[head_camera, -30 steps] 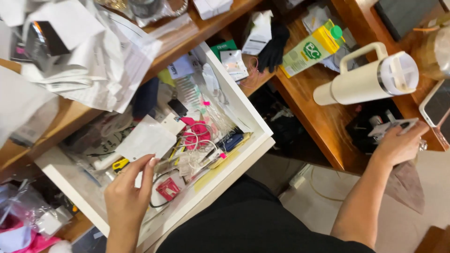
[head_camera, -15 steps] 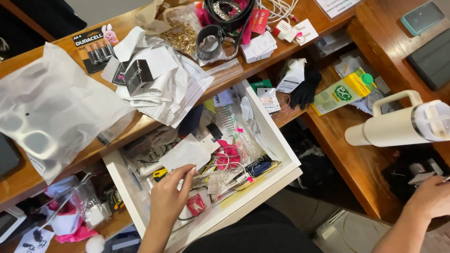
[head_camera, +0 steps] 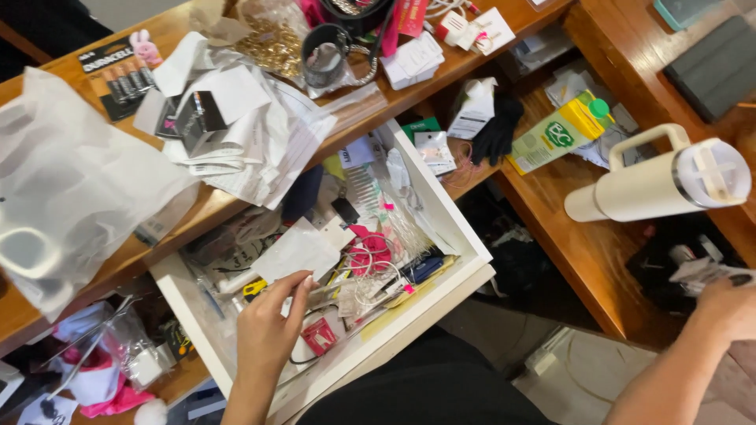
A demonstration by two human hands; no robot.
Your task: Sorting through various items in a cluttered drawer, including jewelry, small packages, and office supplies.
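Open white drawer (head_camera: 465, 271) pulled out under a wooden desk (head_camera: 504, 47), crammed with small clutter. Left hand (head_camera: 268, 330) reaches into it, fingertips on a white paper packet (head_camera: 295, 250); nothing clasped. Just beside the hand: small yellow item (head_camera: 253, 288), red packet (head_camera: 319, 336), pink wire loops (head_camera: 370, 248). Right hand (head_camera: 728, 307) at frame's right edge, over dark clutter on the lower wooden shelf (head_camera: 583, 260); its fingers are mostly cut off. On that shelf: cream tumbler (head_camera: 657, 185) with handle, lying on its side, a yellow-green carton (head_camera: 559, 134), a black glove (head_camera: 498, 130). Desktop holds crumpled papers (head_camera: 252, 134), a battery pack (head_camera: 118, 79), a white plastic bag (head_camera: 71, 189).
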